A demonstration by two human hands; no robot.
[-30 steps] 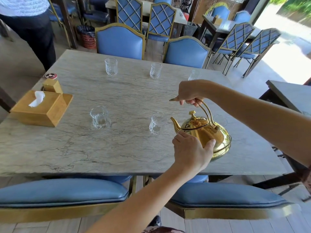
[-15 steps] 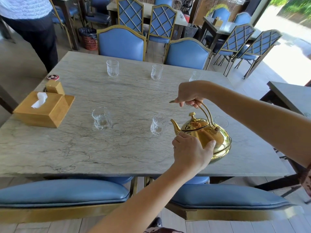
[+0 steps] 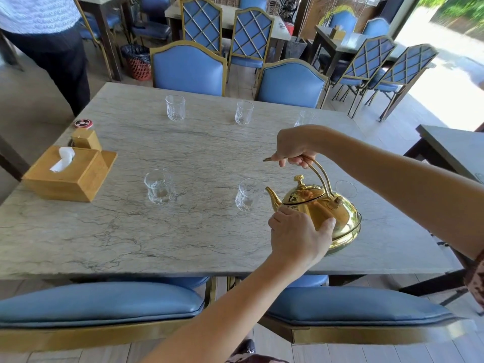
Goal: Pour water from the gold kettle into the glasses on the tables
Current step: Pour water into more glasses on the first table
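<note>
The gold kettle (image 3: 324, 209) hangs tilted over the marble table (image 3: 131, 231), its spout pointing left toward the near middle glass (image 3: 247, 194). My right hand (image 3: 294, 148) grips the kettle's arched handle from above. My left hand (image 3: 297, 235) presses against the kettle's near side. A glass holding some water (image 3: 159, 186) stands at the near left. Another glass (image 3: 346, 189) peeks out behind the kettle. Along the far edge stand three more: the left far glass (image 3: 175, 108), the middle far glass (image 3: 244, 112) and the right far glass (image 3: 303, 118), partly hidden by my right arm.
A wooden tissue box (image 3: 69, 172) with a small wooden block and a round red call button (image 3: 83, 123) sits at the table's left. Blue chairs (image 3: 188, 69) ring the table. A person (image 3: 47, 35) stands at the far left. Another table (image 3: 455, 150) lies to the right.
The kettle and both hands hold nearly the same pose; the kettle has shifted only slightly. No glass has moved.
</note>
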